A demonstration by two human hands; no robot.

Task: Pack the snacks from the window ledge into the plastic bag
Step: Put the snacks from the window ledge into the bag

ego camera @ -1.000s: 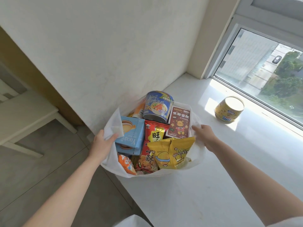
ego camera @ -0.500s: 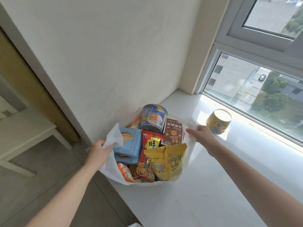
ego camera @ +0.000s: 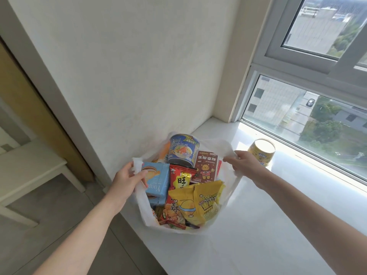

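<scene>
both hands hold the plastic bag (ego camera: pixel 228 187) open on the window ledge (ego camera: pixel 258 225)

left hand (ego camera: pixel 127 180) grips the bag's left rim; right hand (ego camera: pixel 245 165) pinches the right rim — snacks fill it, a blue noodle cup (ego camera: pixel 183 149) at the back; a yellow cup (ego camera: pixel 261 151) stands apart by the window

Bright daylight pours in through the window (ego camera: pixel 309 124) at the right of the frame, leaving a glaring, washed-out patch on the white surface (ego camera: pixel 258 225) along the lower right. The wall (ego camera: pixel 139 66) at centre is evenly lit, while the lower left of the frame sits dimmer. Wide-angle distortion bends the straight lines toward the frame's edges. Focus is fairly sharp at centre and softer at the corners.
</scene>
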